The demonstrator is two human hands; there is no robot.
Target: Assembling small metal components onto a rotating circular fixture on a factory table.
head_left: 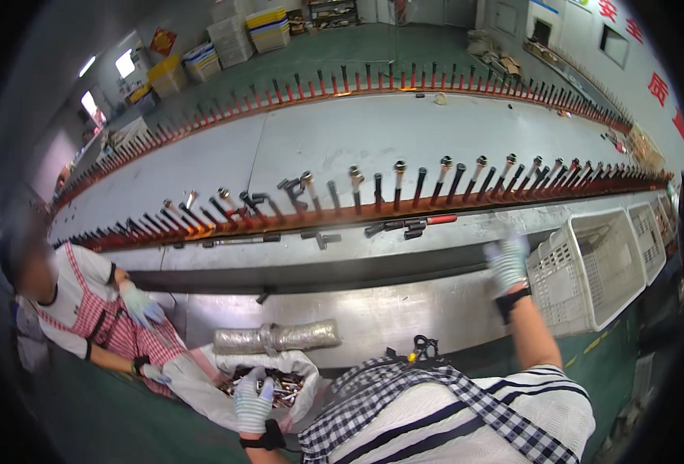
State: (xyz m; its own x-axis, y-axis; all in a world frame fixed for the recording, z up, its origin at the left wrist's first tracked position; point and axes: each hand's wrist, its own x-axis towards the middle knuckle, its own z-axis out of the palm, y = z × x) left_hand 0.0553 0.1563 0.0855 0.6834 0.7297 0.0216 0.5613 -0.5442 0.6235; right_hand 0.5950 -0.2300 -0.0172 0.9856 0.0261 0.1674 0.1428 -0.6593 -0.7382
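Pick-up step in hand. Left hand (253,402), gloved, fingers spread, reaches into the white sack (203,387) of small metal parts (284,387) below the worktop's (404,309) near edge; grip undeterminable. Right hand (507,263), holding nothing, hovers beside the white crate (589,271). Next move calls for closing on parts.

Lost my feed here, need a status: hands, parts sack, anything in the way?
Left hand gloved, down in white parts sack, grip unclear. Right hand gloved, at white basket rim, holding nothing visible. Co-worker's hand on sack's edge.
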